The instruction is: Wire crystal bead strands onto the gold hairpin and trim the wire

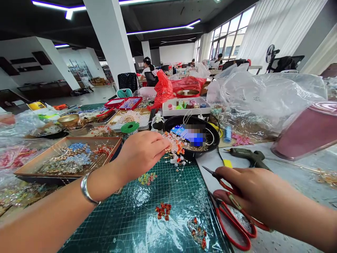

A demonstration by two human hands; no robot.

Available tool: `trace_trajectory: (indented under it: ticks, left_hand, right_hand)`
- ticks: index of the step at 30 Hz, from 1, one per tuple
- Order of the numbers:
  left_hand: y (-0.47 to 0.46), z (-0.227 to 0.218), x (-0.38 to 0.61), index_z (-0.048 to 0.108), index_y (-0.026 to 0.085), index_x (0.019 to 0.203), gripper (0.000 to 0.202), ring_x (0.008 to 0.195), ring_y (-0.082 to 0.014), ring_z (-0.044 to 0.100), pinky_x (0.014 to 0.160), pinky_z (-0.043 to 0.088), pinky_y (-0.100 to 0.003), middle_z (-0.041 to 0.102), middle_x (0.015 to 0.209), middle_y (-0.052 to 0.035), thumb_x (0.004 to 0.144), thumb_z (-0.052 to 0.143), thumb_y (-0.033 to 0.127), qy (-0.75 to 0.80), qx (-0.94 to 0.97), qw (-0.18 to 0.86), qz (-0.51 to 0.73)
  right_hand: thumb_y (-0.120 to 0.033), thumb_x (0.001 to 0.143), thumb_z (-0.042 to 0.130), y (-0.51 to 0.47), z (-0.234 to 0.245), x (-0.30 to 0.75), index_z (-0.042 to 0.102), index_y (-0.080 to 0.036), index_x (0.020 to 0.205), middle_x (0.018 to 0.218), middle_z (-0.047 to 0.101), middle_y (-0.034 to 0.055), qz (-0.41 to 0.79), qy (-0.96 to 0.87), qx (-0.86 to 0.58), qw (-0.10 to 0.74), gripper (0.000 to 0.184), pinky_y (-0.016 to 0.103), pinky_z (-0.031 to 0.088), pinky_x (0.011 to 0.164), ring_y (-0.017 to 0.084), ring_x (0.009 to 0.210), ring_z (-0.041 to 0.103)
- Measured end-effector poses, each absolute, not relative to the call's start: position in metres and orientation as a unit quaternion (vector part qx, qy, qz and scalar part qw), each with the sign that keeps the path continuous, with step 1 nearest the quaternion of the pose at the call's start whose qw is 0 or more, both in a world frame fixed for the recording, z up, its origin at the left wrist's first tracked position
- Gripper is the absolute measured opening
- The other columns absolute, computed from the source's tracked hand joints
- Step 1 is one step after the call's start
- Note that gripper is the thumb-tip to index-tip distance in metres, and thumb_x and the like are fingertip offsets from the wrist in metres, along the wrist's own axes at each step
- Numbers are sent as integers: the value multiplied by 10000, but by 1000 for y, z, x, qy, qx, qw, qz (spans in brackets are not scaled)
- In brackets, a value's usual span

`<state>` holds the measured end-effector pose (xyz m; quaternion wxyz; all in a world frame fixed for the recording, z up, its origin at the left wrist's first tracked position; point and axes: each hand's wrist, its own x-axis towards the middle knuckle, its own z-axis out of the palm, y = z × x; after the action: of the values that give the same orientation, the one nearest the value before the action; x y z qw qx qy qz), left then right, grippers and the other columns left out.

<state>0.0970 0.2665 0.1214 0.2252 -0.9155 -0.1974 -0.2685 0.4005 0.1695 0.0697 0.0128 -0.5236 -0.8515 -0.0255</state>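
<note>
As hands work, a copper tray holds beadwork.

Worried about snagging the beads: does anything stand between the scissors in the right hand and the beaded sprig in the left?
Nothing visible: only the green cutting mat lies between the scissors in the right hand and the beaded sprig in the left hand.

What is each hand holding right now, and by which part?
Left hand: fingers pinch a wired orange-and-white bead spray at its near edge. Right hand: red-handled steel scissors, gripped just above the handle loops.
</note>
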Motion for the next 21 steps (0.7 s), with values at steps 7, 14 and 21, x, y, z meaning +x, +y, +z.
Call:
trace_trajectory:
  ticks: [7,14,21]
  left_hand:
    - [267,119,107,710,157,1024,176,748,-204,647,650,546,-348,732,925,-45,930,562,162,-153,-913,297,-233]
    - [260,125,114,701,141,973,206,703,-187,621,565,472,-326,724,846,-49,960,496,137,-103,-898,370,-215]
    - [259,126,116,684,165,966,149,719,-165,603,568,441,-310,714,845,-30,950,536,151,-102,-891,394,-203]
  right_hand:
    - [-556,1025,292,185,89,385,540,-236,1126,638,619,-5,-128,-874,-463,81,417,329,288,460,252,517,638]
    - [-569,991,352,191,102,368,606,-230,1091,651,662,22,-147,-872,-455,104,435,336,274,438,260,515,652]
    - [-492,906,522,189,103,360,616,-256,1036,602,642,15,-151,-871,-461,78,285,327,223,432,260,461,612]
